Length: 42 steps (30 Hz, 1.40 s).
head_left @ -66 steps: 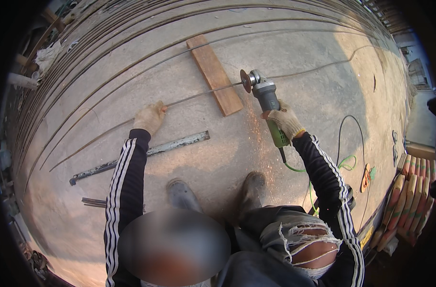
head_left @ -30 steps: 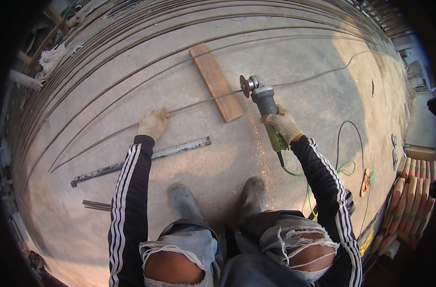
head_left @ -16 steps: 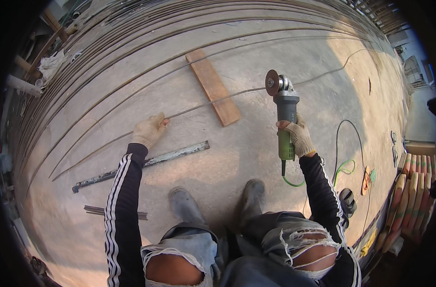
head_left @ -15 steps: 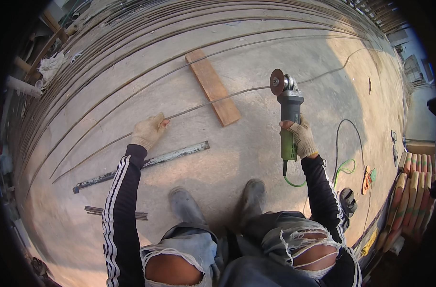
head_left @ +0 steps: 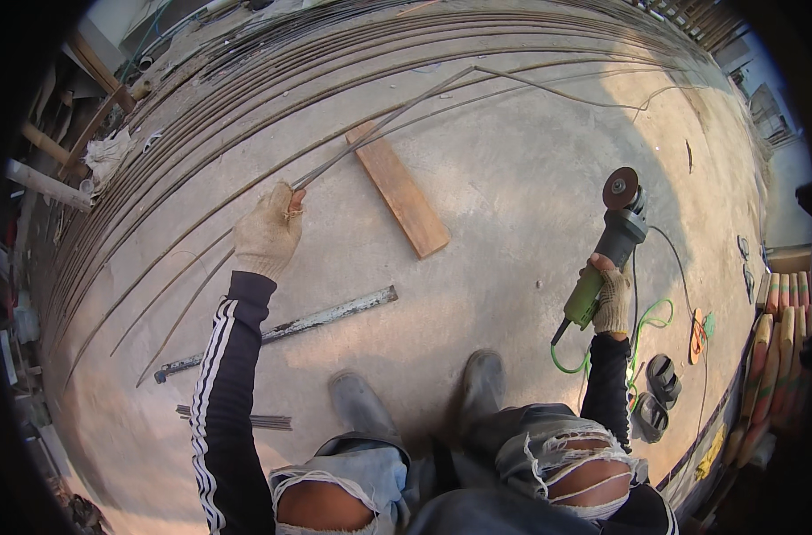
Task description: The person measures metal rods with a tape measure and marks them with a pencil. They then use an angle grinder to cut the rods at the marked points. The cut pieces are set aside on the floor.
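Observation:
My left hand (head_left: 267,232), in a pale knit glove with bare fingertips, is closed round a thin steel rod (head_left: 424,99). From that hand the rod slants up and right over a wooden plank (head_left: 401,201) to a sharp corner. Beyond the corner the line of rod runs down to the right; whether it is bent or cut there I cannot tell. My right hand (head_left: 613,299), gloved likewise, grips a green and black angle grinder (head_left: 618,234) held off the floor, its disc at the top.
Several long steel rods (head_left: 245,86) lie along the far side. A worn metal bar (head_left: 334,316) and a bundle of short rods (head_left: 267,421) lie near my left arm. Sandals (head_left: 663,379), a green cord (head_left: 642,325) and stacked long pieces (head_left: 762,366) are at the right.
My right hand has moved the grinder right and nearer, away from the rod. My left hand has shifted slightly; the rod's middle has swung away from me and now shows a sharp corner.

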Motion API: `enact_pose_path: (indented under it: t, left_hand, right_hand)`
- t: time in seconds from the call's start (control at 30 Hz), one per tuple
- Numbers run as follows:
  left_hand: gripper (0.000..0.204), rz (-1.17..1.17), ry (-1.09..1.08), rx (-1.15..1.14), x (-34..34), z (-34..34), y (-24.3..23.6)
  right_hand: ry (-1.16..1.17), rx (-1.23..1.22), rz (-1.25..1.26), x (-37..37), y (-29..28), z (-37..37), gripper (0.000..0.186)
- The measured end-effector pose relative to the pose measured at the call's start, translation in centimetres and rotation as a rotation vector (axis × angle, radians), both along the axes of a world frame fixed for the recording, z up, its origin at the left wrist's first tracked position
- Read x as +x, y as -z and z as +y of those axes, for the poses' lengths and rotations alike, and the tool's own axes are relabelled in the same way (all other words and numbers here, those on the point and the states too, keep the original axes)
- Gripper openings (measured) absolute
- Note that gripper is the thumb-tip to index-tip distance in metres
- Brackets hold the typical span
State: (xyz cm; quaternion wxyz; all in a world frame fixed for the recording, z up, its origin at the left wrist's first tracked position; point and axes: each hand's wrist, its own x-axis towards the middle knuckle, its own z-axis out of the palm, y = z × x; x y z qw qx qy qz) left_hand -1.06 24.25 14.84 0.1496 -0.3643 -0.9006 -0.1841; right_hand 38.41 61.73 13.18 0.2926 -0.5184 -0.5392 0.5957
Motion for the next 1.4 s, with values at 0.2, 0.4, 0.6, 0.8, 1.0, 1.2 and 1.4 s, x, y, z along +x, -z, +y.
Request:
enact_pose_path:
  t: [0.2,0.4,0.6,0.8,1.0,1.2,1.4]
  left_hand:
    - [0.027,0.096,-0.026,0.083,-4.7,4.1,-5.2]
    - [0.023,-0.097,0.119,-0.141,-5.0,-1.0,-4.2]
    - [0.025,-0.3,0.261,-0.577,0.4,-3.6,0.9]
    - [0.031,-0.53,0.397,-0.699,4.2,-2.5,2.8]
    - [0.032,-0.631,0.398,-0.787,6.9,-5.1,6.8]
    - [0.026,-0.648,0.252,-0.712,7.0,-13.5,7.7]
    - [0.024,-0.531,0.263,-0.612,0.8,-15.9,4.3]
  right_hand:
    - [0.053,-0.039,-0.035,2.1,1.6,1.1,0.039]
    - [0.037,-0.068,-0.064,4.3,2.2,0.6,0.037]
    - [0.094,-0.031,-0.143,5.0,2.9,0.5,0.036]
    - [0.011,0.005,-0.135,6.4,3.9,0.2,0.036]
    - [0.014,-0.092,-0.181,7.0,4.3,-0.1,0.039]
    - [0.024,-0.022,-0.179,5.7,3.9,-0.8,0.033]
    - [-0.013,-0.012,-0.172,5.3,4.3,-0.4,0.035]
